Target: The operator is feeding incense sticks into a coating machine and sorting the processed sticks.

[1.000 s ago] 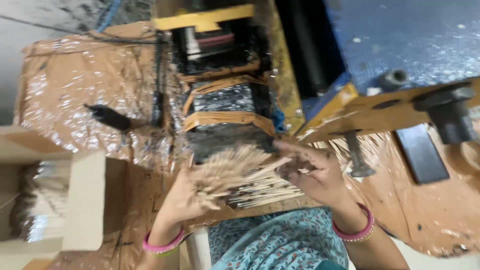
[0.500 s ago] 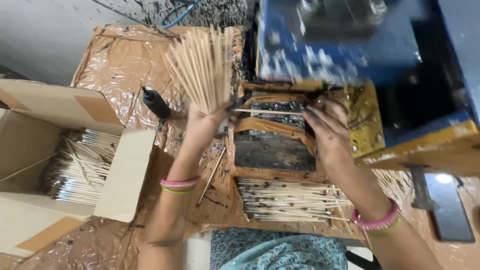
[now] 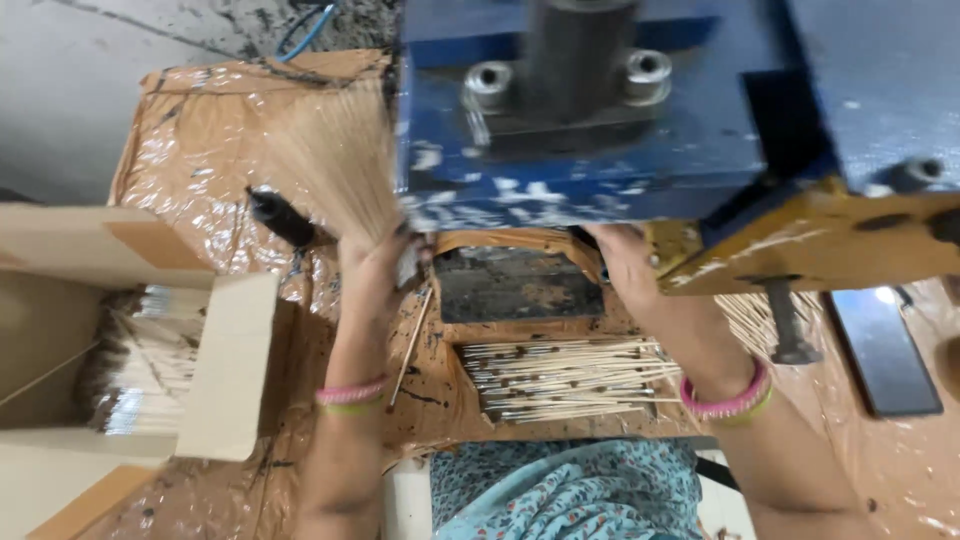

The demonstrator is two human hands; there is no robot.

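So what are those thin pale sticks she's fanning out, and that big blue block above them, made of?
The thin pale sticks in the left hand look like bare bamboo or wood: matte, straw-coloured, splayed. The big blue block looks like painted metal: chipped paint, bolts.

- The blue metal press machine (image 3: 610, 120) stood at the far middle of the plastic-wrapped brown worktable (image 3: 190, 150).
- Left of the machine, the left hand (image 3: 375, 270) held a fanned bundle of thin pale sticks (image 3: 330, 165) upright.
- The right hand (image 3: 625, 265) reached under the machine's front edge.
- Nearer than the machine lay a flat pile of dark-tipped sticks (image 3: 560, 378).
- Far left of the machine sat an open cardboard box (image 3: 225, 370) with sticks in it.
- A flat black slab (image 3: 885, 350) lay right of the machine.
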